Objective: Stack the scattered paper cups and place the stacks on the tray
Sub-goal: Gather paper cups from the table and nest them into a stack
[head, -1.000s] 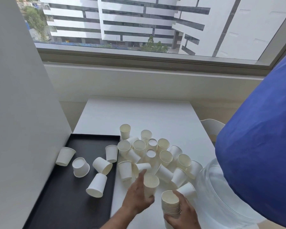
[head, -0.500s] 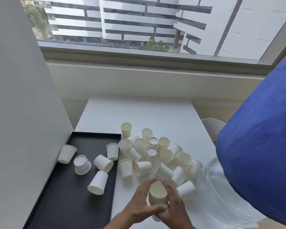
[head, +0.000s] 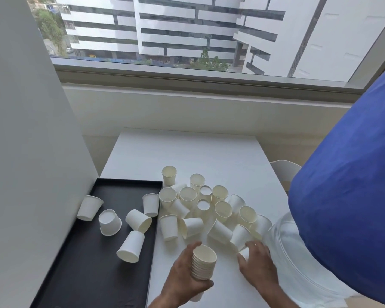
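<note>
One stack [head: 203, 262] within left fingers [head: 192, 247].

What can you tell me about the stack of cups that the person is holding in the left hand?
The stack of cups is made of plain off-white paper cups nested one inside another, their rolled rims showing as close rings down the side; the exact count is hard to read. It is held mouth up and tilted slightly, above the white table, just right of the black tray. The left hand grips it, fingers wrapped around the lower part. The top cup looks empty. No other cup touches it.
</note>
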Action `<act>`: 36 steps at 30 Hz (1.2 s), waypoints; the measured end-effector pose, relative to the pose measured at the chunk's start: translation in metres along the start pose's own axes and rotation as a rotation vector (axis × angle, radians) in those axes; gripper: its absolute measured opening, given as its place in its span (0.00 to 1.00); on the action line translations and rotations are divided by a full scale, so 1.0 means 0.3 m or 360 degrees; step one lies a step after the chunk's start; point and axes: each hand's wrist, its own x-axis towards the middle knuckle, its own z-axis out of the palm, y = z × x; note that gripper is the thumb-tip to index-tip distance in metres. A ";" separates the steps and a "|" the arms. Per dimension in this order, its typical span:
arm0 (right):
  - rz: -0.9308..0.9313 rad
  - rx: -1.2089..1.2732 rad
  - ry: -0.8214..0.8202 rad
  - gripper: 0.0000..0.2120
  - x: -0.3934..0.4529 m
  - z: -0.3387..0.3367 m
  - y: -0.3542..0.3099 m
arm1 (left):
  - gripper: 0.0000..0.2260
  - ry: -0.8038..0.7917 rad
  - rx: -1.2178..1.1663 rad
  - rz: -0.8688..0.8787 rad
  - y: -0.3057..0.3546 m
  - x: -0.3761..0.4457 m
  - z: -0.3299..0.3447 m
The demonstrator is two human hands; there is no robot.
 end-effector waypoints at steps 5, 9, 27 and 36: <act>-0.0008 -0.0284 -0.0270 0.23 0.014 0.029 0.030 | 0.43 -0.0002 0.0043 -0.0005 0.000 -0.004 0.000; 0.0045 -0.0148 -0.0258 0.17 -0.003 0.054 0.034 | 0.43 -0.0022 0.0071 -0.0015 0.001 -0.007 -0.012; -0.0457 0.1416 0.0193 0.21 -0.137 0.011 -0.162 | 0.56 -0.0186 0.0363 -0.0133 0.006 -0.034 -0.066; -0.0889 0.1213 -0.0225 0.15 -0.134 0.020 -0.189 | 0.47 -0.0181 0.0305 -0.0046 0.056 -0.022 -0.069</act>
